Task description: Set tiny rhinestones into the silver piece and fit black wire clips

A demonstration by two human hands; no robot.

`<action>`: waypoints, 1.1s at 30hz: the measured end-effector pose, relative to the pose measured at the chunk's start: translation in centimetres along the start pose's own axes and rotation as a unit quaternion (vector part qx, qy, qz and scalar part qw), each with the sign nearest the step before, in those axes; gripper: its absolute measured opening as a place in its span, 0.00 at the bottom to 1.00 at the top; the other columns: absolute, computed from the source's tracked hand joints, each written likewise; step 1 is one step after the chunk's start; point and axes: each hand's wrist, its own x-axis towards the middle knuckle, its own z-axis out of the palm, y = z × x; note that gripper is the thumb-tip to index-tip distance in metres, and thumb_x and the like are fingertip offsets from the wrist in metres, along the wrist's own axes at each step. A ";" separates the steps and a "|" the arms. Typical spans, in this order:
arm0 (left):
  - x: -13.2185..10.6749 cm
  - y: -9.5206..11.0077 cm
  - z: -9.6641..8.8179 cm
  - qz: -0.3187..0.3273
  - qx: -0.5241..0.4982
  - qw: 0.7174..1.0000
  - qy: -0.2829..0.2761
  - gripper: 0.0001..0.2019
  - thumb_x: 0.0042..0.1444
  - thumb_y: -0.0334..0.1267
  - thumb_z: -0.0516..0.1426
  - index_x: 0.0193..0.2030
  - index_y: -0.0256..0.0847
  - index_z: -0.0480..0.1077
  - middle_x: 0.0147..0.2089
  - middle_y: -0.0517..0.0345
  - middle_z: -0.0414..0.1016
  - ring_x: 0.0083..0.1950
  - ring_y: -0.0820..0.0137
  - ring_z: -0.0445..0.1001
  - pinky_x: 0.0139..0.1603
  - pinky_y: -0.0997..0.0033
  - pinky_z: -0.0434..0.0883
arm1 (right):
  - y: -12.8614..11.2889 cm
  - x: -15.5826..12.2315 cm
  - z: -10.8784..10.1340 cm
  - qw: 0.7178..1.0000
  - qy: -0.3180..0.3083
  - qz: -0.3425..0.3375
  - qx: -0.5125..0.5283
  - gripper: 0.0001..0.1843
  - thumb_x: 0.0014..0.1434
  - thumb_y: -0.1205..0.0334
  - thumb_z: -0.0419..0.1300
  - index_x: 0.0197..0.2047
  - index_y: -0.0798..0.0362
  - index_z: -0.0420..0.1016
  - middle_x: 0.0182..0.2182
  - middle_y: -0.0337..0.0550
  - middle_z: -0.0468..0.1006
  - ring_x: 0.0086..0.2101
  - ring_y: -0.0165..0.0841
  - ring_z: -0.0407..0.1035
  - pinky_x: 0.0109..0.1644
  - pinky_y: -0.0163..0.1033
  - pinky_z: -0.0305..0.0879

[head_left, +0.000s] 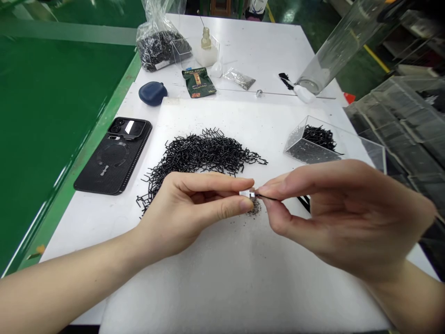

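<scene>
My left hand pinches a small silvery metal block between thumb and forefinger. From the right, my right hand is closed with a thin black bent piece between its fingertips. The tip of that piece meets the block's right end; whether it sits inside cannot be made out. Beneath the block lies a small pile of tiny metal bits. Behind my left hand spreads a heap of bent black pieces on a white mat.
A clear box of black pieces stands at right, near a leaning clear tube. At left lie a phone and a dark blue case. Farther back are a green packet, a plastic bag and a thin rod.
</scene>
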 end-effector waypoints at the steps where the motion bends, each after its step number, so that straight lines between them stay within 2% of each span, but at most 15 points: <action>1: 0.0 0.1 0.0 0.001 -0.003 1.000 0.000 0.15 0.54 0.27 0.76 0.44 0.53 0.90 0.45 0.62 0.89 0.46 0.76 0.88 0.50 0.86 0.85 | 0.0 0.0 0.0 1.000 -0.005 0.007 0.015 0.19 0.56 0.78 0.73 0.46 0.48 0.81 0.38 0.36 0.89 0.34 0.37 0.86 0.39 0.40 0.88; 5: 0.0 0.3 0.1 -0.005 -0.015 1.000 -0.008 0.15 0.53 0.25 0.76 0.43 0.50 0.90 0.43 0.58 0.89 0.44 0.75 0.87 0.48 0.84 0.85 | -0.1 0.0 0.1 0.996 -0.019 0.028 0.085 0.20 0.57 0.83 0.71 0.46 0.50 0.80 0.37 0.38 0.87 0.36 0.36 0.85 0.43 0.38 0.87; 9: 0.0 0.4 0.4 0.018 -0.019 1.000 -0.017 0.17 0.51 0.20 0.75 0.42 0.47 0.90 0.41 0.57 0.88 0.41 0.76 0.85 0.43 0.86 0.84 | 0.0 0.0 0.2 0.989 -0.035 0.040 0.138 0.22 0.56 0.87 0.69 0.46 0.52 0.79 0.36 0.40 0.86 0.37 0.35 0.84 0.45 0.38 0.86; 15: 0.0 0.4 0.4 0.036 -0.014 0.999 -0.021 0.18 0.50 0.18 0.74 0.42 0.46 0.90 0.37 0.57 0.87 0.37 0.78 0.83 0.38 0.87 0.80 | 0.2 -0.1 0.3 0.990 -0.033 0.032 0.136 0.23 0.54 0.88 0.69 0.45 0.52 0.80 0.36 0.40 0.85 0.36 0.36 0.84 0.43 0.39 0.86; 21: 0.0 0.4 0.3 0.039 0.014 0.999 -0.014 0.18 0.51 0.21 0.75 0.43 0.49 0.90 0.37 0.56 0.86 0.37 0.78 0.82 0.37 0.86 0.79 | 0.1 0.0 0.4 0.988 -0.028 0.030 0.147 0.24 0.53 0.88 0.68 0.45 0.51 0.81 0.35 0.40 0.84 0.35 0.36 0.83 0.41 0.38 0.86; 27: 0.0 0.3 0.3 0.047 0.013 0.999 -0.011 0.16 0.50 0.22 0.76 0.42 0.48 0.90 0.37 0.55 0.86 0.36 0.79 0.82 0.37 0.88 0.79 | 0.2 -0.2 0.2 0.988 -0.036 0.045 0.147 0.23 0.55 0.85 0.69 0.46 0.48 0.81 0.37 0.39 0.86 0.36 0.38 0.84 0.40 0.42 0.87; 33: -0.1 0.4 0.4 0.065 0.034 0.997 -0.007 0.18 0.49 0.21 0.76 0.42 0.48 0.90 0.36 0.55 0.86 0.35 0.79 0.81 0.36 0.89 0.78 | 0.4 0.0 0.4 0.984 -0.036 0.042 0.168 0.22 0.54 0.87 0.69 0.45 0.52 0.81 0.36 0.40 0.85 0.36 0.34 0.83 0.43 0.36 0.86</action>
